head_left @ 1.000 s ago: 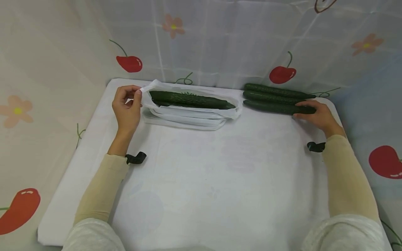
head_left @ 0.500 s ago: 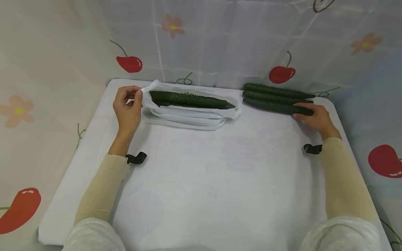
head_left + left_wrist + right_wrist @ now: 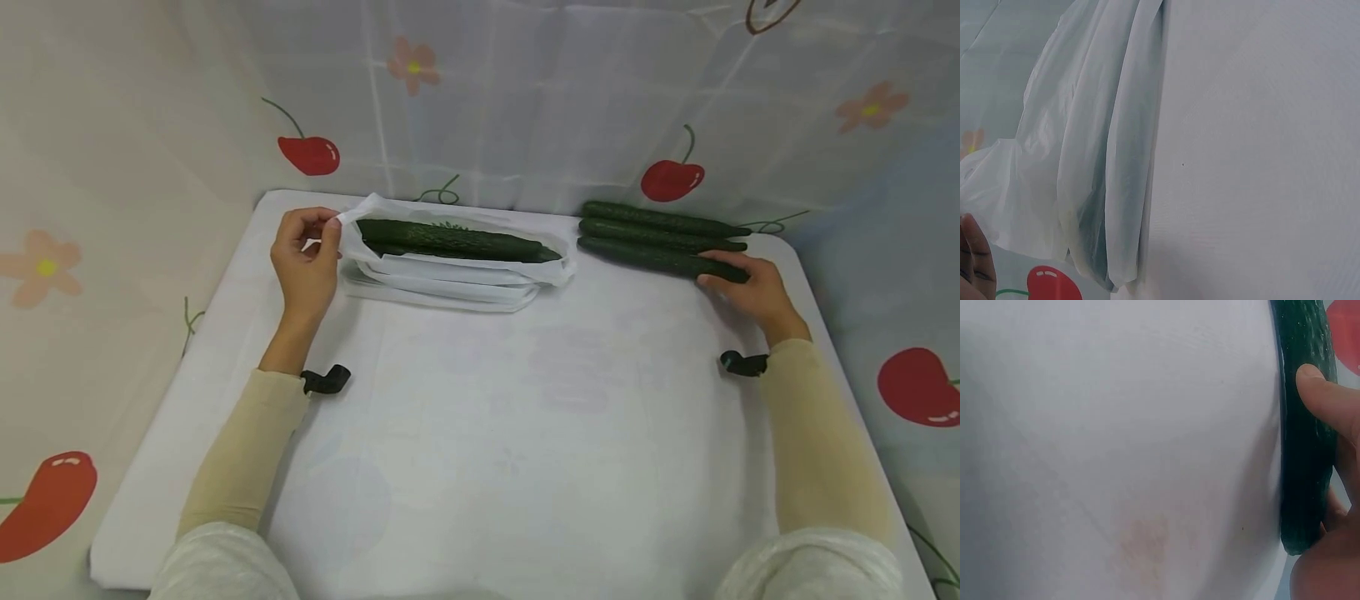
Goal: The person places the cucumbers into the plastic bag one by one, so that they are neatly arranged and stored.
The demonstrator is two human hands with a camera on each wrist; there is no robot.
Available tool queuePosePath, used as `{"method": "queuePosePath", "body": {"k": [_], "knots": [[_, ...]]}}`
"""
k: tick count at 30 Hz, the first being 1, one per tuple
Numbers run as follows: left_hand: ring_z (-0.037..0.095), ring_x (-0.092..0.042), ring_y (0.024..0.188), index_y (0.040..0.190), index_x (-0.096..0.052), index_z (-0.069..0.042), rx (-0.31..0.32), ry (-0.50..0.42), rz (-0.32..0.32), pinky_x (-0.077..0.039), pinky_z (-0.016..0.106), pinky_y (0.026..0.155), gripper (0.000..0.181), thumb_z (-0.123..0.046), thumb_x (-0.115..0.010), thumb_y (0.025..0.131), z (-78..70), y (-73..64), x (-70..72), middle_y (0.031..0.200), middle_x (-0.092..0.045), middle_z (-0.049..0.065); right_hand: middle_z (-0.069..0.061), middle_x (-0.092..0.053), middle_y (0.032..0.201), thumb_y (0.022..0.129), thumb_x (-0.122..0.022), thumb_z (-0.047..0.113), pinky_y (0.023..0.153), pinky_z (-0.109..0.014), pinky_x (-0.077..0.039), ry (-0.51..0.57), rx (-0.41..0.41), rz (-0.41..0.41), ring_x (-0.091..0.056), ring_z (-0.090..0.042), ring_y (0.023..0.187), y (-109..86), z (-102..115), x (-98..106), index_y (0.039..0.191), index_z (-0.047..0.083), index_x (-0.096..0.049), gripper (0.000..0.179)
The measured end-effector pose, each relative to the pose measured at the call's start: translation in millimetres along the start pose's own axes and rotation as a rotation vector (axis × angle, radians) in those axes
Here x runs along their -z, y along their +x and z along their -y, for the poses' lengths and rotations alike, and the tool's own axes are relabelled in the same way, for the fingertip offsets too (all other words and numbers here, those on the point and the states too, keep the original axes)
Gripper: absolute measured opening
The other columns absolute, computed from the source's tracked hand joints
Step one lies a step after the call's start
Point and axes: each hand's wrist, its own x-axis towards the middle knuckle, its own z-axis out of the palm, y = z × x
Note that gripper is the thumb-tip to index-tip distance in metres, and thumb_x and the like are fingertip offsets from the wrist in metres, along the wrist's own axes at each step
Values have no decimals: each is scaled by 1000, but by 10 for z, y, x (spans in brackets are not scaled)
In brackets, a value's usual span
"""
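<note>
A white plastic bag (image 3: 450,287) lies at the back of the table, its mouth spread around a dark green cucumber (image 3: 457,240). My left hand (image 3: 306,254) pinches the bag's left edge between thumb and fingers; the left wrist view shows the bag's folds (image 3: 1085,156) and only part of that hand. At the back right, three cucumbers lie side by side. My right hand (image 3: 757,292) grips the nearest cucumber (image 3: 652,257) by its right end. In the right wrist view the thumb lies along this cucumber (image 3: 1304,481), with fingers on its far side.
Behind the gripped one lie the middle cucumber (image 3: 652,234) and the rearmost cucumber (image 3: 660,219), close to the printed curtain (image 3: 517,108) along the back. A white cloth covers the table (image 3: 510,442). Each wrist wears a small black camera mount.
My right hand has shifted slightly left and toward me with the nearest cucumber, whose right end now stands a little apart from the others. My left hand and the bag look still.
</note>
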Motion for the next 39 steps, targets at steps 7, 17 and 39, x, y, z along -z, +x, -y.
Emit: {"method": "queuePosePath", "body": {"k": [7, 17, 39], "knots": [[3, -57, 87, 116, -67, 12, -3, 23, 3, -49, 13, 67, 22, -7, -63, 106, 29, 2, -5, 103, -59, -17, -8, -39, 174, 99, -75, 49, 135, -67, -18, 31, -10, -46, -24, -40, 167, -24, 13, -38, 154, 32, -61, 59], [2, -57, 87, 116, -66, 13, 0, 17, 7, -49, 13, 67, 21, -6, -63, 106, 9, -3, -4, 103, -58, -16, 5, -41, 174, 99, -74, 50, 134, -68, -17, 74, 36, -97, -24, -33, 168, -74, 138, -32, 151, 43, -62, 54], [3, -57, 87, 116, -67, 11, -2, 21, 7, -49, 13, 68, 21, -8, -63, 106, 1, 1, 10, 104, -59, -18, 22, -67, 144, 98, -81, 31, 130, -57, -30, 110, 264, -124, -48, -5, 139, -83, 607, -254, 142, 28, -72, 45]]}}
